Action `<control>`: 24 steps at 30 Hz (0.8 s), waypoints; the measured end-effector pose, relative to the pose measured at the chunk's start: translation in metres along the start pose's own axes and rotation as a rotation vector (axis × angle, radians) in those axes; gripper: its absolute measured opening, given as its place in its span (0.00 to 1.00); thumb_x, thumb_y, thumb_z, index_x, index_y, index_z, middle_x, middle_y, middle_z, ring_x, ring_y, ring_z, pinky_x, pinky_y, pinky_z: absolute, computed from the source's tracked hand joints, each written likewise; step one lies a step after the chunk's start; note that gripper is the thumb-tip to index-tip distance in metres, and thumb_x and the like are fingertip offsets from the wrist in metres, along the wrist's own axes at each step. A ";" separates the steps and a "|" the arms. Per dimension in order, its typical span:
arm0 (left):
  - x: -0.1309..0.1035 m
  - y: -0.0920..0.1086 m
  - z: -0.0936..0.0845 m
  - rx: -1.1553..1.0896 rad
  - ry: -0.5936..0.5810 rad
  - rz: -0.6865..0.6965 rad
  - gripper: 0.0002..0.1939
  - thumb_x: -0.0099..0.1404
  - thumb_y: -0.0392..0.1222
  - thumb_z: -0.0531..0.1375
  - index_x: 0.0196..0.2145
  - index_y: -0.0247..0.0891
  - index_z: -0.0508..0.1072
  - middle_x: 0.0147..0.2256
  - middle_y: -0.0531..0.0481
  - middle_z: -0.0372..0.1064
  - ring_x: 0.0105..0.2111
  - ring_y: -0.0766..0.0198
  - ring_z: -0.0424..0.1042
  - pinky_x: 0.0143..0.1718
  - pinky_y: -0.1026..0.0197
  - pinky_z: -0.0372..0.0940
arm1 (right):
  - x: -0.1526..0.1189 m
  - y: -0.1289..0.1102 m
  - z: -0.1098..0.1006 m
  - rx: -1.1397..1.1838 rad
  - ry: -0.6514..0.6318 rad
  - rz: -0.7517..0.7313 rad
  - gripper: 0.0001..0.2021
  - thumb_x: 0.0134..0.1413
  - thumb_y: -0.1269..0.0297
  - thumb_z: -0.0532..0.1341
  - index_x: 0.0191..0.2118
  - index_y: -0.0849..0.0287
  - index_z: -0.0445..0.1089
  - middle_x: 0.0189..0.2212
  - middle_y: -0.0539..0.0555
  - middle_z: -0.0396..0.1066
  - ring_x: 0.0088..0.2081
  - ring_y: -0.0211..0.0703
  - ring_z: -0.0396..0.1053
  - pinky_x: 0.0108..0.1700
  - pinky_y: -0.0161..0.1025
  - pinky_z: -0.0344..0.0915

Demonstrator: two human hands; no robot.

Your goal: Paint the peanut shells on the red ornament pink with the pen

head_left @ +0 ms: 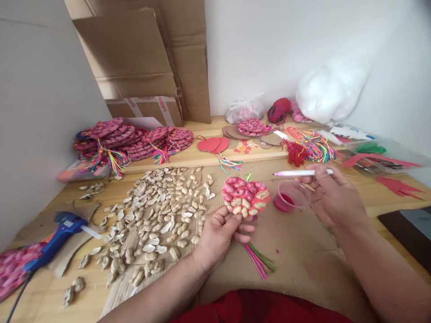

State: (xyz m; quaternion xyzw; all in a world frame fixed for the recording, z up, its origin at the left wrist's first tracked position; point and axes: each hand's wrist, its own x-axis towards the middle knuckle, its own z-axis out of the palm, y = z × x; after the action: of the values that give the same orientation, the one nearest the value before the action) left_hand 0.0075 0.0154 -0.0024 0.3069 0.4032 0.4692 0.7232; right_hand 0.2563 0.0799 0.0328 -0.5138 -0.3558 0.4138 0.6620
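Around the red heart-shaped card (245, 195), my feed gives me beige peanuts (178, 202) at nine o'clock, a blue plastic glue gun (55, 237) beyond them, a clear round plastic cup (299, 196) at three, and pink peanut-covered pieces (133, 141) on the pale wooden ledge (193, 158) at ten.

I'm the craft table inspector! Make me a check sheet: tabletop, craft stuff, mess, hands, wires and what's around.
Surface: wooden table, partly covered by flat cardboard.
Job's things: red cutout bears pink peanut shells above, plain shells below; clear cup with pink-red colour inside; pen.
Clutter: loose peanuts and shells, pink stacks, colourful tassels.
Hands: left hand holds the cutout; right hand holds the pen.
Cables: black cord from the blue glue gun; far end out of view.
Surroundings: white wall, brown cardboard panels leaning, big white bundle.
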 end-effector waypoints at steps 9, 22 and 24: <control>0.003 -0.003 -0.002 -0.052 0.035 -0.011 0.15 0.55 0.45 0.75 0.34 0.32 0.79 0.31 0.47 0.78 0.29 0.64 0.80 0.24 0.71 0.72 | -0.003 0.008 0.005 0.049 -0.096 0.057 0.22 0.37 0.44 0.74 0.35 0.54 0.75 0.23 0.46 0.69 0.29 0.38 0.71 0.37 0.42 0.76; 0.003 0.006 0.000 -0.164 0.017 -0.008 0.17 0.51 0.41 0.77 0.35 0.33 0.79 0.32 0.48 0.78 0.31 0.66 0.80 0.22 0.74 0.70 | -0.003 0.011 0.005 0.065 -0.156 0.070 0.24 0.36 0.43 0.74 0.35 0.54 0.74 0.23 0.46 0.70 0.25 0.37 0.71 0.27 0.37 0.74; 0.003 0.006 0.000 -0.149 0.008 -0.002 0.17 0.52 0.42 0.77 0.36 0.33 0.79 0.34 0.47 0.79 0.32 0.66 0.80 0.22 0.74 0.69 | -0.001 0.011 0.005 0.073 -0.149 0.044 0.23 0.37 0.43 0.74 0.35 0.54 0.74 0.23 0.45 0.70 0.25 0.37 0.71 0.27 0.37 0.74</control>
State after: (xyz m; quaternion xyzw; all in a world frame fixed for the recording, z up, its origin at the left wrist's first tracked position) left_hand 0.0059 0.0200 0.0019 0.2499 0.3702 0.4985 0.7430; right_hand 0.2492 0.0820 0.0231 -0.4648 -0.3776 0.4780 0.6426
